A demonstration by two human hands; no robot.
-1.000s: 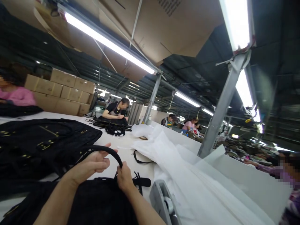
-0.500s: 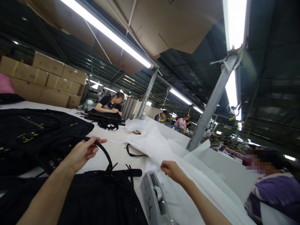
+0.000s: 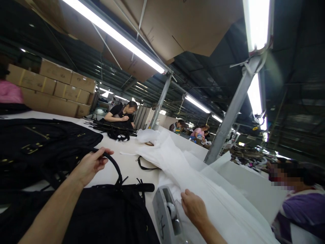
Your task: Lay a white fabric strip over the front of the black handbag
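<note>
My left hand [image 3: 91, 166] is closed around the curved black handle [image 3: 116, 166] of a black bag [image 3: 109, 213] lying at the table's near edge. To the right, my right hand [image 3: 194, 205] is closed, its fingers curled together over a pile of white sheets [image 3: 175, 162]. Whether those fingers hold anything is hidden. Between the two hands stands a grey tape dispenser [image 3: 162, 210] with a roll inside, close to the bag's right side. Another black bag [image 3: 38, 145] with gold-coloured fittings lies at the left, beyond my left forearm.
A black strap [image 3: 146, 168] lies partly beneath the white sheets. Farther back on the white table [image 3: 127, 149], black straps [image 3: 114, 130] are piled before a person in black [image 3: 122, 115]. A sloping metal post [image 3: 228, 118] rises beyond the sheets. A person in purple [image 3: 302, 210] is at right.
My right hand has moved down toward me and slightly right over the white sheets. My left hand stays on the bag handle. The view has shifted a little.
</note>
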